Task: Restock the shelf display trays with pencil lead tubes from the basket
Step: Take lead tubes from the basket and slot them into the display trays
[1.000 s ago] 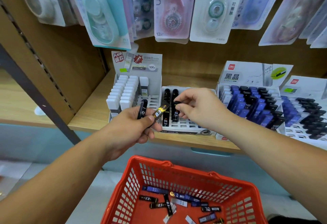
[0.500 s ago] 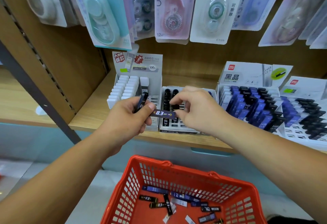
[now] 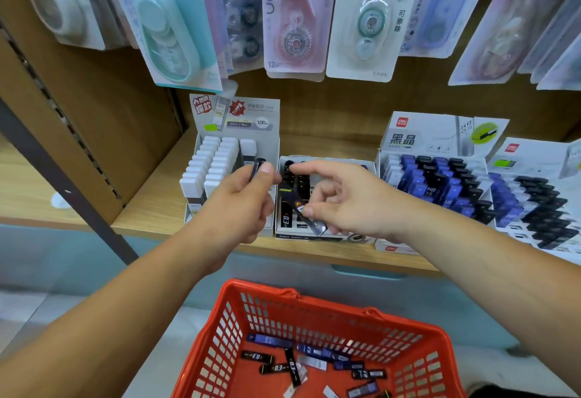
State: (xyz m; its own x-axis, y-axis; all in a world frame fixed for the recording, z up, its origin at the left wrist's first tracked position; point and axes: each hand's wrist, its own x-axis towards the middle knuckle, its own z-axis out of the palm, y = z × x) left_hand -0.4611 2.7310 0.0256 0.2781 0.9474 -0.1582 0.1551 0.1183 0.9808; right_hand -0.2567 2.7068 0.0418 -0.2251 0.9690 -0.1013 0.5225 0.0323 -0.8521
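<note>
**Status: restocking in progress.**

1. Hands. The right hand (image 3: 352, 202) pinches one dark lead tube (image 3: 300, 209) between thumb and fingertips. The tube is tilted and held just above the front of the centre tray (image 3: 292, 235). It is not seated in a slot. The left hand (image 3: 239, 206) is curled around a second dark tube (image 3: 257, 167), gripped under the thumb and raised in front of the white-tube display box (image 3: 251, 127). How many tubes the left hand holds cannot be told.

2. Centre tray. Two columns of black tubes (image 3: 298, 177) stand at its left side. The grid cells that show around them at the front appear unfilled. The right hand covers most of the rest.

3. Supply. The red basket (image 3: 261, 289) sits below the shelf (image 3: 151, 212). About a dozen loose tubes (image 3: 256, 356), black and blue, lie scattered on its floor.

4. Neighbouring stock. The blue-and-black tray (image 3: 440, 140) to the right looks well filled towards the back. Its front rows are hidden by the right forearm.

5. Assessment. The task appears to be only partly done. The two held tubes need seating, and the basket contents need sorting by type into the matching trays.
</note>
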